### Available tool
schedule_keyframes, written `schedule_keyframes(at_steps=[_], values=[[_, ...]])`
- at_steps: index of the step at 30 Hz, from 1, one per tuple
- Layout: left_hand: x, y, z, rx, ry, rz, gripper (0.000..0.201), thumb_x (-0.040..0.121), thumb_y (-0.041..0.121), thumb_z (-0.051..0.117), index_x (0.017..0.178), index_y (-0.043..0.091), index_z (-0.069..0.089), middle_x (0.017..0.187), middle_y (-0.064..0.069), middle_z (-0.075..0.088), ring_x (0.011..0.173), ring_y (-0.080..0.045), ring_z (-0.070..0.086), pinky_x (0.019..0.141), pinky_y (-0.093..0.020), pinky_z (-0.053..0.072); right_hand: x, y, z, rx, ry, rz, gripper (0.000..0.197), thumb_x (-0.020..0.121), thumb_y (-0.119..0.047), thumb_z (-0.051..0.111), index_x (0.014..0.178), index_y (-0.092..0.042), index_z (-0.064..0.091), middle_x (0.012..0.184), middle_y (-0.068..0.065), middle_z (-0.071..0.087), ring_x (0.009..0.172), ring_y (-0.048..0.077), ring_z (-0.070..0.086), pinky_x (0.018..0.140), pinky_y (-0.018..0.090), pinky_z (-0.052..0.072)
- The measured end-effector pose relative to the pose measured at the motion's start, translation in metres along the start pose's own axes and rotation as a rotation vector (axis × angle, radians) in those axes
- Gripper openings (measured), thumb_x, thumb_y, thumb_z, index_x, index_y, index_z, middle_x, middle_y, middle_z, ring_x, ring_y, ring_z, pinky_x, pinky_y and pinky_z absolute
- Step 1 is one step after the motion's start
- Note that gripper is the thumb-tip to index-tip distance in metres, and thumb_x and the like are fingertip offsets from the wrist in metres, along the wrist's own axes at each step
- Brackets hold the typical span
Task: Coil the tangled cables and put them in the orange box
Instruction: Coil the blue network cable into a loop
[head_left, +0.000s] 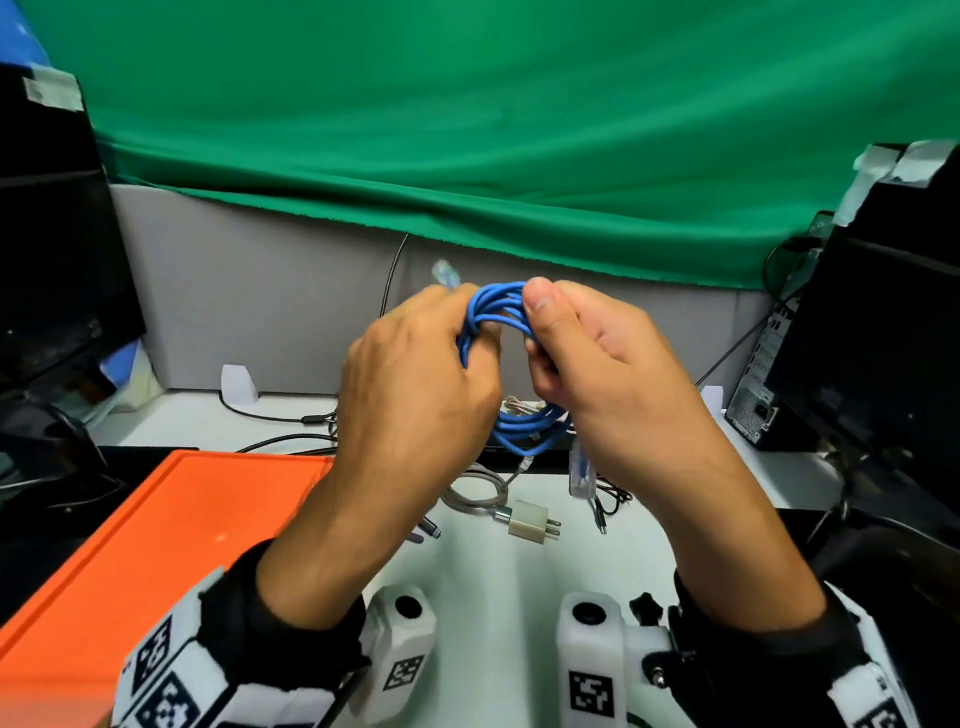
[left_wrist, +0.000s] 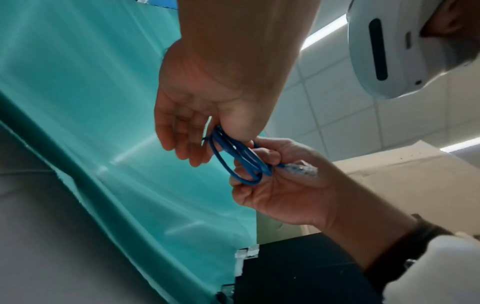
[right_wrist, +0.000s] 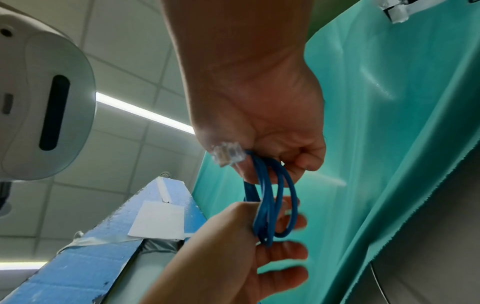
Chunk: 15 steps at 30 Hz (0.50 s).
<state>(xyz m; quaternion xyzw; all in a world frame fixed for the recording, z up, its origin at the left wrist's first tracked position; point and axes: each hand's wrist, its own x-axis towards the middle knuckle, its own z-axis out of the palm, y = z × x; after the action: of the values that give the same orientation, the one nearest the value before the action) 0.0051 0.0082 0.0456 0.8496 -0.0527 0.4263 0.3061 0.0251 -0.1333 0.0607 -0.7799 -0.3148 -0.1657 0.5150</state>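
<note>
Blue cable (head_left: 496, 312) coiled mid-air between both hands: left hand (head_left: 410, 384) curled round one side, right hand (head_left: 597, 364) pinching the other. Keep loops even, tuck the clear plug (head_left: 445, 274). Orange box (head_left: 156, 545) sits near-left, possibly lidded. Further back, white charger (head_left: 531, 522) and tangled cables (head_left: 524, 410) wait on the desk.

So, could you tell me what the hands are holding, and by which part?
Both hold the coiled blue cable: the left hand grips the loops near the clear plug, the right hand pinches the coil's opposite side.
</note>
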Motion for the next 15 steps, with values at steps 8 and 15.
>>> schedule_keyframes(at_steps=[8, 15], values=[[0.007, -0.006, -0.028, 0.564, -0.43, 0.074, 0.063, 0.096, 0.068, 0.011, 0.079, 0.031, 0.06, 0.08, 0.007, 0.034, 0.09, -0.017, 0.032, 0.088, -0.042, 0.029, 0.006, 0.017, 0.002, 0.056, -0.067, 0.131, 0.042, 0.107, -0.042, 0.043, 0.071, -0.02, 0.051, 0.051, -0.013, 0.044, 0.05, 0.007, 0.034, 0.054, 0.027, 0.029], [0.019, -0.027, -0.01, 0.305, -0.085, 0.328, 0.054, 0.096, 0.058, 0.043, 0.081, 0.019, 0.076, 0.103, -0.003, 0.053, 0.111, -0.026, 0.048, 0.12, -0.052, 0.016, 0.008, 0.014, -0.003, 0.28, -0.004, 0.189, 0.039, 0.105, -0.04, 0.047, 0.075, -0.017, 0.055, 0.052, -0.008, 0.039, 0.056, 0.015, 0.029, 0.055, 0.032, 0.023]])
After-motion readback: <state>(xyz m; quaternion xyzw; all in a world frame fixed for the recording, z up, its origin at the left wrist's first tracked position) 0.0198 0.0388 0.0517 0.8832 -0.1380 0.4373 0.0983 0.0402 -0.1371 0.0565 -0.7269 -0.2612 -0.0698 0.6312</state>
